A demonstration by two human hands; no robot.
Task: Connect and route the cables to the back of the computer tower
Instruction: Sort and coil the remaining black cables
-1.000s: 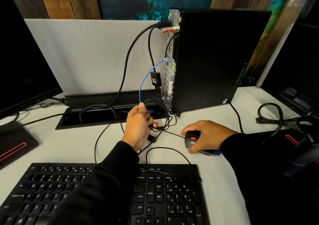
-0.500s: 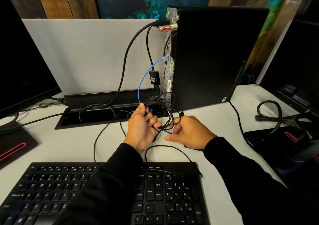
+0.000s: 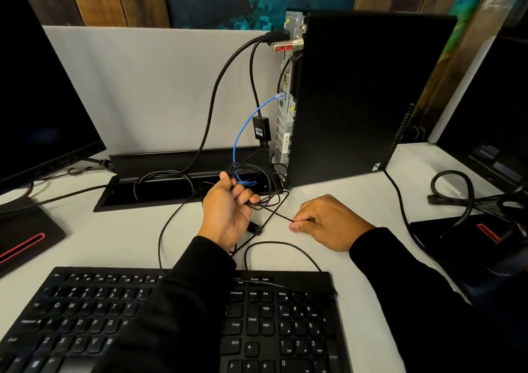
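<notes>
— Where's the computer tower (image 3: 368,95)?

— Upright at the back of the desk (image 3: 357,189), its rear panel facing left. A thick black cable (image 3: 213,106) is plugged in near the top and drops into the cable tray (image 3: 160,192) behind the keyboard. A blue network cable (image 3: 243,129) is plugged in halfway down the panel and loops down towards the tray too.

— And the hands?

— The left hand (image 3: 228,212) has its fingers curled round a coiled bundle of thin black cable (image 3: 257,181), just in front of the tower's base. The right hand (image 3: 323,221) rests on the desk beside it, thumb and forefinger pinching a single thin strand (image 3: 278,215) that runs taut back to the bundle.

— Anything else around?

— A black keyboard (image 3: 114,315) nearest us, its own cord arcing over the desk. A monitor (image 3: 40,92) on the left, and another dark screen (image 3: 491,109) on the right with a looped thick cable (image 3: 451,187) near it.
</notes>
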